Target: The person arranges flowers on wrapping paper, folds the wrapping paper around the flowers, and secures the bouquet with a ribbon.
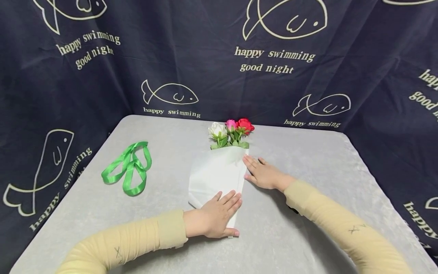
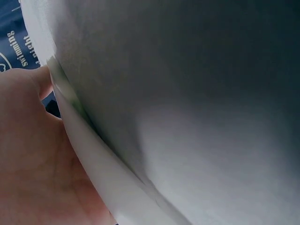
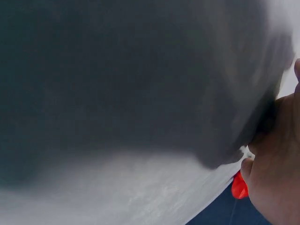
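Note:
A white sheet of wrapping paper [image 1: 213, 171] lies folded around the stems of three flowers: a white rose [image 1: 217, 129], a pink rose [image 1: 231, 124] and a red rose [image 1: 245, 125]. Only the blossoms and some green leaves [image 1: 224, 142] stick out at its far end; the stems are hidden. My left hand [image 1: 220, 215] rests flat across the near part of the paper, fingers spread. The extended fingers of my right hand [image 1: 265, 174] touch the paper's right edge just below the flowers. Both wrist views are dim, with the hands only partly visible.
A looped green ribbon [image 1: 131, 167] lies on the left part of the table. Grey cloth covers the table [image 1: 291, 236]. Dark blue curtains [image 1: 219, 57] printed with white fish and lettering hang behind it and at both sides.

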{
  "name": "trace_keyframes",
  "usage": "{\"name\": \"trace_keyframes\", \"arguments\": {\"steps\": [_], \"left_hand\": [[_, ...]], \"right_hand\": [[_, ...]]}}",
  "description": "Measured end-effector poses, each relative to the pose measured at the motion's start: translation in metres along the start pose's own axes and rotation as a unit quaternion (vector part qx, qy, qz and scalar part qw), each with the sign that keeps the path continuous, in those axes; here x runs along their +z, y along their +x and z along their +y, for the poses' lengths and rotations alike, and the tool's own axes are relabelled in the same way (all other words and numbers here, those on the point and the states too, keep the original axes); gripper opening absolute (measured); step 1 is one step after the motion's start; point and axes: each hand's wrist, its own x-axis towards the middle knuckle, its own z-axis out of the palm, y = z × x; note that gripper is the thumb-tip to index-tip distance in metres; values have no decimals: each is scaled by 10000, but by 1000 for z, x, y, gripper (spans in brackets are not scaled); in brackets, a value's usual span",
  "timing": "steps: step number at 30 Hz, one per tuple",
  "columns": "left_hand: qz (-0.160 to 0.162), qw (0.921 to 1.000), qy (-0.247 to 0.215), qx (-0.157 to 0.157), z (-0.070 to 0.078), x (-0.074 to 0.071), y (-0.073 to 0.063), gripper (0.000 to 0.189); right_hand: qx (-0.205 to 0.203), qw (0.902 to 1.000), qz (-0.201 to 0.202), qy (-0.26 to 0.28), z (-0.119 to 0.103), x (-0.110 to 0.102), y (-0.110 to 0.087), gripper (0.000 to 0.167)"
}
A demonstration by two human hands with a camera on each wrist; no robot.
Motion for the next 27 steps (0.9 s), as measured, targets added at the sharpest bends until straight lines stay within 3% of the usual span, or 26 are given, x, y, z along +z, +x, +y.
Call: {"name": "trace_keyframes", "arguments": {"steps": [9,17,27], "left_hand": [[8,10000,16,10,0,-1,1,88],[-91,9995,304,-20,-2,-13,1,86],[-261,9993,249,62,-9,-23,6,75]], "right_hand": [[666,9969,-404,-95,9,-12,15,66],[724,9965,-410,29,9,-14,18,76],[892,9934,-715,-106,7,-17,22,112]]}}
